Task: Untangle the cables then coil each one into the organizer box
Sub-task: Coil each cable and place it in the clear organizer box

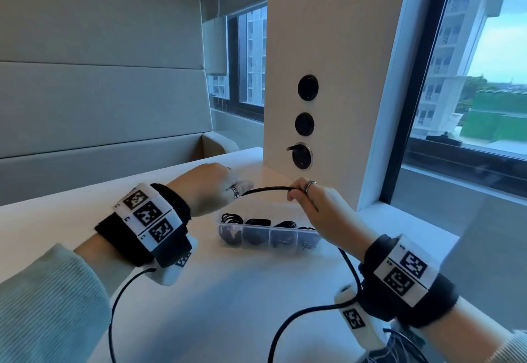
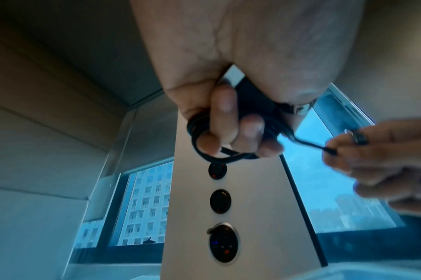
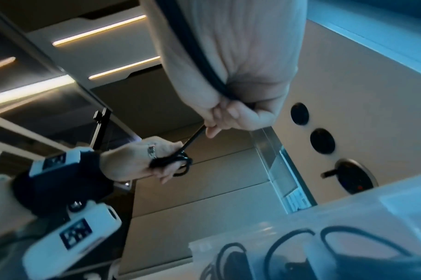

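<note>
A black cable point(image 1: 266, 189) stretches between my two hands above the clear organizer box point(image 1: 265, 238). My left hand point(image 1: 212, 191) grips a small coil of this cable point(image 2: 204, 144) wound round its fingers point(image 2: 222, 113). My right hand point(image 1: 306, 195) pinches the cable's free length point(image 3: 193, 137), which runs on through the palm point(image 3: 199, 56) and down past the wrist. The box holds several coiled black cables point(image 1: 231, 218) in its compartments. Both hands hover over the white table point(image 1: 214, 291).
A white pillar point(image 1: 328, 77) with three round black sockets point(image 1: 308, 88) stands right behind the box. Windows lie to the right and behind. Padded wall panels point(image 1: 99, 77) are at the left. Black wrist-camera leads point(image 1: 119, 305) trail over the table's near side.
</note>
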{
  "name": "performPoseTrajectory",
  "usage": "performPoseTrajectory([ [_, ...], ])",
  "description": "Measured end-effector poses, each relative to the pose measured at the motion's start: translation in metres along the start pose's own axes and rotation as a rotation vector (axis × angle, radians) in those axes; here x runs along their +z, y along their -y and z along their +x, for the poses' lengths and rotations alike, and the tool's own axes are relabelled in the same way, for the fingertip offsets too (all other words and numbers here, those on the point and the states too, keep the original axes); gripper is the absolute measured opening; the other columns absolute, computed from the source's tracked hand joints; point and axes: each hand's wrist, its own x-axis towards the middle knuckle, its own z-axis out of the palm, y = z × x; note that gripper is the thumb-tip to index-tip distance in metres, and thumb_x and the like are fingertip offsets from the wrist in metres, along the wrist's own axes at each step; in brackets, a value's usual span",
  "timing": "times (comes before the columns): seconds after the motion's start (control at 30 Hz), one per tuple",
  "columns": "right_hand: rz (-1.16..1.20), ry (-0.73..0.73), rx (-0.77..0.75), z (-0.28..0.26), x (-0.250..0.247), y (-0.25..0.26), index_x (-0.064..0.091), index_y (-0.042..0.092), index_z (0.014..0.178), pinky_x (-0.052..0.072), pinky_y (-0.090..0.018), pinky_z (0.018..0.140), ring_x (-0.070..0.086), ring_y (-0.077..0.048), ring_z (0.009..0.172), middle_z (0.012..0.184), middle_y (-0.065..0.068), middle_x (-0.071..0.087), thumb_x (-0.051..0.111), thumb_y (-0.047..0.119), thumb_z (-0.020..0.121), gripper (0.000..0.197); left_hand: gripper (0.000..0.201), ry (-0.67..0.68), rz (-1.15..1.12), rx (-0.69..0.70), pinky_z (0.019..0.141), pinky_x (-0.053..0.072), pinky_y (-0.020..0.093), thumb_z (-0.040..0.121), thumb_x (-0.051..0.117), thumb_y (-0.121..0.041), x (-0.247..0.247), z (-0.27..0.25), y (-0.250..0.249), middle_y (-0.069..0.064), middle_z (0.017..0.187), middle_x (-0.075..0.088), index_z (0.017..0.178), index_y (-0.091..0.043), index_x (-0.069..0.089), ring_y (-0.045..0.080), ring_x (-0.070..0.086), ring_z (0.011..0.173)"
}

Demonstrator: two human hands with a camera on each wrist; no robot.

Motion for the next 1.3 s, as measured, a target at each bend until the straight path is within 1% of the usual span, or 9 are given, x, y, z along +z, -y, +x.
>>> performPoseTrajectory([
  [0.1,-0.188,-0.015,0.059,0.002,0.0,-0.017,0.05,0.03,0.091,0.049,-0.036,0.068,0.055,-0.015,0.07,0.084,0.006,0.061,0.033,0.03,0.099,0.019,0.053,0.067,-0.239,-0.056,0.058,0.035,0.028,0.091,0.043,-0.052,-0.011,-0.005,0.003,0.003,0.054,0.045,0.056,-0.012,0.048,0.017,0.042,0.052],
  [0.23,-0.27,-0.108,0.108,0.001,-0.009,-0.03,0.051,0.031,0.091,0.051,-0.039,0.066,0.059,-0.023,0.071,0.09,0.004,0.066,0.033,0.03,0.1,0.02,0.052,0.231,-0.792,-0.02,0.047,0.035,0.017,0.072,0.055,-0.063,-0.019,-0.017,0.003,0.003,0.046,0.036,0.047,-0.018,0.054,0.012,0.034,0.04],
  [0.43,-0.203,-0.185,0.152,0.01,-0.001,-0.014,0.048,0.03,0.093,0.05,-0.037,0.064,0.058,-0.026,0.072,0.087,0.004,0.064,0.032,0.038,0.099,0.019,0.046,0.432,-1.299,0.206,0.048,0.04,0.019,0.07,0.068,-0.057,-0.011,-0.018,-0.026,-0.011,0.047,0.03,0.082,-0.014,0.076,0.006,0.028,0.041],
  [0.63,-0.269,-0.154,-0.105,0.007,0.026,0.011,0.056,0.027,0.107,0.038,-0.028,0.048,0.054,-0.026,0.054,0.07,-0.002,0.06,0.04,0.039,0.097,0.022,0.029,-0.089,-1.583,0.195,0.07,0.05,0.019,0.086,0.054,-0.023,-0.02,-0.001,-0.054,-0.002,0.074,0.067,0.111,-0.011,0.063,0.011,0.057,0.059],
  [0.87,-0.075,-0.051,-0.23,0.0,0.031,0.024,0.058,0.029,0.112,0.052,-0.036,0.065,0.066,-0.024,0.079,0.097,0.004,0.071,0.036,0.046,0.095,0.032,0.04,-0.462,-0.642,0.265,0.099,0.038,0.01,0.093,0.053,-0.019,-0.007,0.012,-0.036,-0.003,0.114,0.066,0.13,-0.006,0.051,0.007,0.061,0.108],
  [0.93,-0.054,-0.079,-0.24,0.0,0.027,0.027,0.059,0.028,0.108,0.051,-0.038,0.063,0.064,-0.023,0.072,0.087,0.004,0.07,0.036,0.047,0.093,0.033,0.04,-0.53,-0.322,0.377,0.09,0.037,0.005,0.093,0.052,-0.02,0.0,0.016,-0.029,0.01,0.114,0.067,0.131,-0.006,0.049,0.019,0.065,0.103],
  [1.03,-0.006,-0.07,-0.213,0.002,0.017,0.021,0.064,0.021,0.104,0.04,-0.02,0.056,0.051,-0.002,0.055,0.065,0.019,0.052,0.047,0.033,0.095,0.023,0.043,-0.477,-0.019,0.428,0.073,0.051,0.035,0.093,0.039,-0.032,-0.001,0.014,-0.019,0.017,0.104,0.068,0.128,-0.01,0.049,0.034,0.066,0.087],
  [1.13,-0.006,-0.053,-0.157,0.004,0.004,0.016,0.068,0.015,0.1,0.035,-0.011,0.054,0.049,0.007,0.055,0.063,0.023,0.046,0.055,0.025,0.093,0.018,0.04,-0.443,0.125,0.457,0.047,0.04,0.022,0.09,0.037,-0.036,-0.003,0.009,-0.015,0.011,0.079,0.067,0.103,-0.008,0.061,0.032,0.062,0.062],
  [1.3,-0.02,-0.049,0.021,0.008,-0.003,0.007,0.068,0.013,0.091,0.037,-0.012,0.051,0.047,0.001,0.049,0.055,0.013,0.046,0.059,0.024,0.09,0.014,0.026,-0.523,0.342,0.502,0.057,0.015,0.02,0.084,0.046,-0.029,-0.006,0.003,-0.02,0.002,0.055,0.054,0.068,-0.01,0.054,0.02,0.05,0.043],
])
